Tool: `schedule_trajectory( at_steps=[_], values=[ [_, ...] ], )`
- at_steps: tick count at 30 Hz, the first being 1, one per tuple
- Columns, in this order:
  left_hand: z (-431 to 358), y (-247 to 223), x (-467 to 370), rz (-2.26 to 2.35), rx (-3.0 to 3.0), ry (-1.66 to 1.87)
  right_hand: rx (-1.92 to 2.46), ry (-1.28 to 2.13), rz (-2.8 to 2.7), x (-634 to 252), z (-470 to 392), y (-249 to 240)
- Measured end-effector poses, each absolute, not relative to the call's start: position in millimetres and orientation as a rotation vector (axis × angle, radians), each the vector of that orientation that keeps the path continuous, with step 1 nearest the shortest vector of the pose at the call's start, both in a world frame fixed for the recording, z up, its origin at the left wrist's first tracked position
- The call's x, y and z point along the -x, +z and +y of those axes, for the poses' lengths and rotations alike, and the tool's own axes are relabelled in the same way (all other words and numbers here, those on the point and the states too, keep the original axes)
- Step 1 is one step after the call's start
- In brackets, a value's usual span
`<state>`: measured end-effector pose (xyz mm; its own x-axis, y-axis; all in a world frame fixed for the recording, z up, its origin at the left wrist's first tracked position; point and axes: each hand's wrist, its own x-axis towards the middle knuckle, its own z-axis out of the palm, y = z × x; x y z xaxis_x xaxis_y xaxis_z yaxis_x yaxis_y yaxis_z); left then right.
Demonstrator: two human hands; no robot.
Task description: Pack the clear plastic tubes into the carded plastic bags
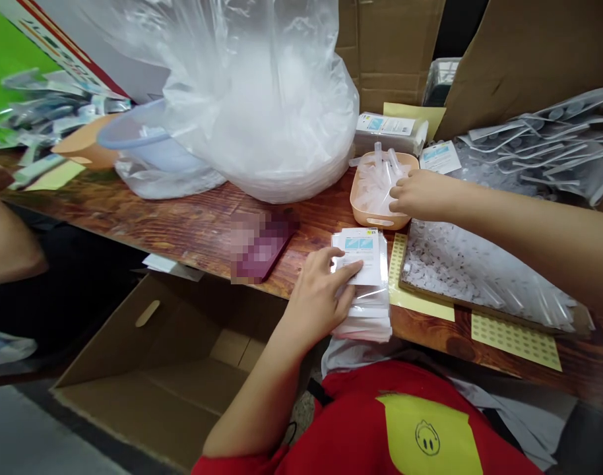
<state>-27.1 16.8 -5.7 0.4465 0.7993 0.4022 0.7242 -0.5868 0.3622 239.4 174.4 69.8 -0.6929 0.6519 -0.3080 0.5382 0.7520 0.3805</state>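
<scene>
The left forearm (pixel 262 379) slants up from seven o'clock, its left hand (pixel 324 287) palm down, fingers spread towards two o'clock. The right forearm (pixel 504 214) enters from three o'clock, its right hand (pixel 414 195) pointing to nine, fingers bent; their tips' closure cannot be made out. Both forearms are bare.

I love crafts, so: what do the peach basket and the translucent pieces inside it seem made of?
The peach basket: probably moulded plastic, smooth and satiny, judging by its even colour and rounded corners. The translucent pieces: likely glossy plastic, light showing through, with bright highlights.
</scene>
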Motion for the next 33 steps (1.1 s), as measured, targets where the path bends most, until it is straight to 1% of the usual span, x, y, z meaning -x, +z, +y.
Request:
schedule_trajectory(
  at_steps=[2, 4, 8, 10, 11, 13, 16, 22, 26, 28, 30, 31, 32, 33],
  values=[
    [15, -8, 25, 1.465, -2.424, 0.916, -0.907, 0.411, 2.595, -247, 175, 70],
    [13, -8, 24, 1.510, -2.282, 0.953, -1.001, 0.486, 2.769, -256, 166, 69],
    [13, -4, 17, 1.461, -2.112, 1.066, -1.167, 0.629, 3.515, -260, 114, 64],
    [14, -3, 10, 1.442, -2.022, 1.156, -1.095, 0.615, 3.794, -251, 79, 62],
    [15, -3, 7, 1.435, -1.957, 1.190, -0.988, 0.579, 3.849, -245, 64, 62],
    [14, -4, -1, 1.408, -1.801, 1.239, -0.668, 0.565, 3.843, -233, 41, 60],
    [12, -8, -11, 1.334, -1.565, 1.286, -0.250, 0.639, 3.739, -222, 28, 57],
    [7, -12, -19, 1.250, -1.265, 1.305, -0.037, 0.675, 3.693, -221, 22, 60],
    [6, -10, -21, 1.192, -1.273, 1.328, -0.059, 0.722, 3.617, -218, 27, 59],
    [5, -9, -22, 1.151, -1.258, 1.326, -0.112, 0.744, 3.552, -216, 35, 53],
    [5, -8, -23, 1.130, -1.220, 1.336, -0.222, 0.696, 3.529, -216, 45, 45],
    [6, -8, -24, 1.128, -1.196, 1.346, -0.314, 0.601, 3.548, -217, 48, 42],
    [6, -8, -24, 1.130, -1.168, 1.359, -0.428, 0.437, 3.583, -219, 50, 40],
    [6, -7, -25, 1.133, -1.142, 1.376, -0.563, 0.204, 3.613, -222, 50, 39]
  ],
)
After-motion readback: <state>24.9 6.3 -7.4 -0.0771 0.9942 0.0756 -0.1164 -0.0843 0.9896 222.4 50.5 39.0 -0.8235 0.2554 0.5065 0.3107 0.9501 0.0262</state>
